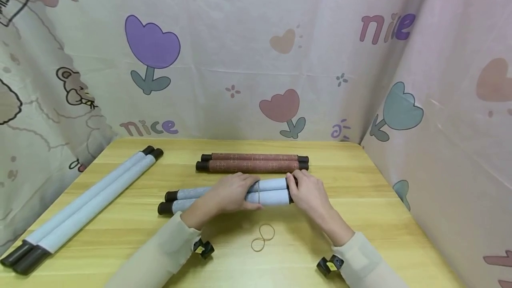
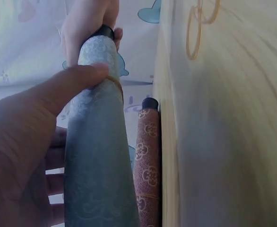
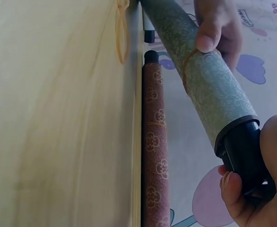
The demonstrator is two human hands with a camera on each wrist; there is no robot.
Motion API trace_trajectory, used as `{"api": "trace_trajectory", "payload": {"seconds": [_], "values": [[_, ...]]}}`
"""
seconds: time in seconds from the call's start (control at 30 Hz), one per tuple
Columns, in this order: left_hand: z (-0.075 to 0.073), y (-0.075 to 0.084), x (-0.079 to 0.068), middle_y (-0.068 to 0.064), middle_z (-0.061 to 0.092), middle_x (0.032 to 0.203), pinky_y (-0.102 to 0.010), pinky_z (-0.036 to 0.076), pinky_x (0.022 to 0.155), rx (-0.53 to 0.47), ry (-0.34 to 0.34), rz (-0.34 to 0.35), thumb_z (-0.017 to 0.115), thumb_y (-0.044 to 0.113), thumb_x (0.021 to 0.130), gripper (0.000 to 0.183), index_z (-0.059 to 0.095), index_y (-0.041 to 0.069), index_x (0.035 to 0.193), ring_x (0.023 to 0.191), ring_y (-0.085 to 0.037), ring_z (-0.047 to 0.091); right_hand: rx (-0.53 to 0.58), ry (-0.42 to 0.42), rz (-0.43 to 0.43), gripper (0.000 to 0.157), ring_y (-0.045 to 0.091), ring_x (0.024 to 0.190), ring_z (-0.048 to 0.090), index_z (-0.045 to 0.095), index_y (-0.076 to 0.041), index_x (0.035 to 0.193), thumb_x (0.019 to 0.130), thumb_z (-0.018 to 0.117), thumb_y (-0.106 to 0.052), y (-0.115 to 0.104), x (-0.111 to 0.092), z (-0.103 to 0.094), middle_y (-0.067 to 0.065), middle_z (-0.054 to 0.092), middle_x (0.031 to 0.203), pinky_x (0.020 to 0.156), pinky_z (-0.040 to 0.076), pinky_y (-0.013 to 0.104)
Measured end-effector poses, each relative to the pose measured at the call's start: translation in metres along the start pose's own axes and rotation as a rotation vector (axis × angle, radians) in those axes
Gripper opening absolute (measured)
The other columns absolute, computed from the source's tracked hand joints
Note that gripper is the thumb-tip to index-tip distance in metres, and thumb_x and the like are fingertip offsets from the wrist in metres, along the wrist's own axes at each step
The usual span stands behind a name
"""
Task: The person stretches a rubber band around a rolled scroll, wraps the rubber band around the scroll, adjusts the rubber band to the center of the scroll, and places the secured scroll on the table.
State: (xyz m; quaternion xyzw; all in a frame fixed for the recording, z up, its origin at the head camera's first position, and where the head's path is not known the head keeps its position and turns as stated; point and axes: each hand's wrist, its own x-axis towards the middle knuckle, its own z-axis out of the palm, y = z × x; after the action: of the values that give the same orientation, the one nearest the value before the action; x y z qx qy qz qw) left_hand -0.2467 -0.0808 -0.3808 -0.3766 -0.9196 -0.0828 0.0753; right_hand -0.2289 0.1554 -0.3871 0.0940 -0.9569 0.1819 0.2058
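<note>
A pair of light blue scrolls (image 1: pixel 272 197) with black end knobs lies side by side in front of me. My left hand (image 1: pixel 232 192) grips the pair across the middle. Its thumb presses right at a rubber band (image 2: pixel 115 83) that circles both scrolls. At the right end, my right hand (image 1: pixel 310 190) grips the black knobs (image 3: pixel 245 146), with thumb and fingers around them. Nearer to me on the table, a loose rubber band (image 1: pixel 262 238) lies twisted into a figure eight.
Behind the held pair lie two dark red scrolls (image 1: pixel 256 166) with a flower pattern. Two longer pale blue scrolls (image 1: pixel 96 199) lie slanted along the left side of the wooden table (image 1: pixel 352 177). A printed curtain (image 1: pixel 224 57) hangs behind and at both sides.
</note>
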Motion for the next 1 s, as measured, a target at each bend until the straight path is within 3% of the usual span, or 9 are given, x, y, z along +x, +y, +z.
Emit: {"api": "trace_trajectory", "payload": {"seconds": [0.27, 0.37, 0.53, 0.63, 1.0], "values": [[-0.0024, -0.0054, -0.0034, -0.003, 0.061, 0.105, -0.038, 0.049, 0.083, -0.028, -0.069, -0.008, 0.071, 0.055, 0.083, 0.073, 0.05, 0.006, 0.133, 0.093, -0.019, 0.057, 0.004, -0.006, -0.002, 0.032, 0.032, 0.081, 0.064, 0.068, -0.007, 0.094, 0.102, 0.048, -0.031, -0.0006, 0.0006, -0.0004, 0.008, 0.064, 0.087, 0.069, 0.047, 0.052], [-0.0025, -0.0075, -0.0035, -0.004, 0.061, 0.111, -0.039, 0.049, 0.088, -0.041, -0.073, 0.002, 0.07, 0.057, 0.083, 0.077, 0.048, 0.005, 0.136, 0.098, -0.019, 0.057, 0.003, 0.002, -0.001, 0.032, 0.032, 0.08, 0.064, 0.068, -0.007, 0.094, 0.102, 0.048, -0.03, -0.0013, 0.0006, -0.0006, 0.008, 0.063, 0.087, 0.069, 0.048, 0.052], [0.0023, -0.0071, -0.0014, -0.008, 0.057, 0.131, -0.041, 0.047, 0.096, -0.065, -0.053, 0.019, 0.058, 0.073, 0.081, 0.096, 0.038, 0.007, 0.147, 0.115, -0.022, 0.056, -0.003, -0.003, 0.007, 0.034, 0.033, 0.081, 0.064, 0.068, -0.005, 0.097, 0.102, 0.047, -0.031, -0.0031, -0.0027, -0.0007, 0.009, 0.064, 0.089, 0.072, 0.049, 0.052], [0.0048, -0.0047, -0.0004, -0.011, 0.054, 0.136, -0.044, 0.046, 0.098, -0.083, -0.044, 0.009, 0.055, 0.074, 0.082, 0.095, 0.039, 0.008, 0.149, 0.12, -0.026, 0.054, 0.006, -0.007, 0.005, 0.035, 0.032, 0.079, 0.064, 0.068, -0.005, 0.098, 0.102, 0.046, -0.032, -0.0045, -0.0041, -0.0009, 0.009, 0.064, 0.089, 0.071, 0.049, 0.051], [-0.0004, -0.0099, -0.0009, -0.01, 0.057, 0.128, -0.042, 0.048, 0.093, -0.104, -0.075, -0.008, 0.065, 0.064, 0.083, 0.084, 0.047, 0.006, 0.142, 0.111, -0.024, 0.057, 0.014, 0.023, 0.0, 0.031, 0.033, 0.079, 0.063, 0.068, -0.007, 0.094, 0.101, 0.05, -0.031, 0.0019, -0.0001, -0.0034, 0.008, 0.063, 0.087, 0.068, 0.048, 0.051]]}}
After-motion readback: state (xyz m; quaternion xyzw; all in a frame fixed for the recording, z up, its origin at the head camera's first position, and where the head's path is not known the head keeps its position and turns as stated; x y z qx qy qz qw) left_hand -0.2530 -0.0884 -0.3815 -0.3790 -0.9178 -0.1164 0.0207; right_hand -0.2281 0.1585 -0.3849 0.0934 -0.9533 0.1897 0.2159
